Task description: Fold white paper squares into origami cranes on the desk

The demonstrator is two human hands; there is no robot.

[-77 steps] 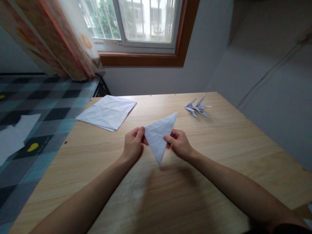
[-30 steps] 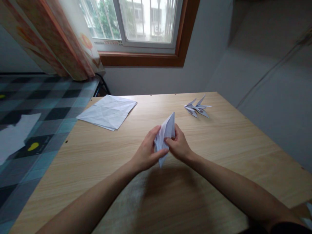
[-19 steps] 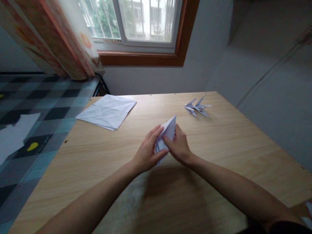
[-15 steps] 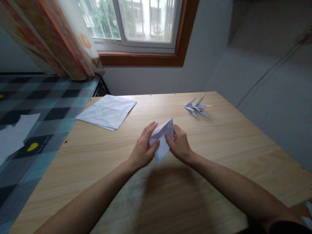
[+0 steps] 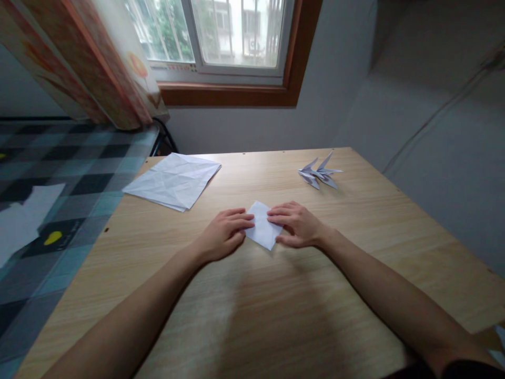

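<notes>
A small folded white paper (image 5: 262, 227) lies flat on the wooden table (image 5: 221, 321), one corner pointing towards me. Fingers of my left hand (image 5: 228, 231) rest stretched out on its left edge. On the opposite edge, my right hand (image 5: 296, 224) presses with its fingertips, the fingers extended and the thumb apart near the lower right side. Neither hand grips the paper. The fingers cover its left and right corners.
Creased square paper sheets (image 5: 173, 181) lie at the table's back left. Folded paper cranes (image 5: 320, 172) stand at the back right. Left of the table, a checked cloth (image 5: 90, 184) carries torn white paper (image 5: 29, 216). Behind is a window (image 5: 236, 37).
The folded paper came down from between my hands and now lies flattened on the table. Both hands loosened their hold, lowered and spread their fingers onto its sides.
</notes>
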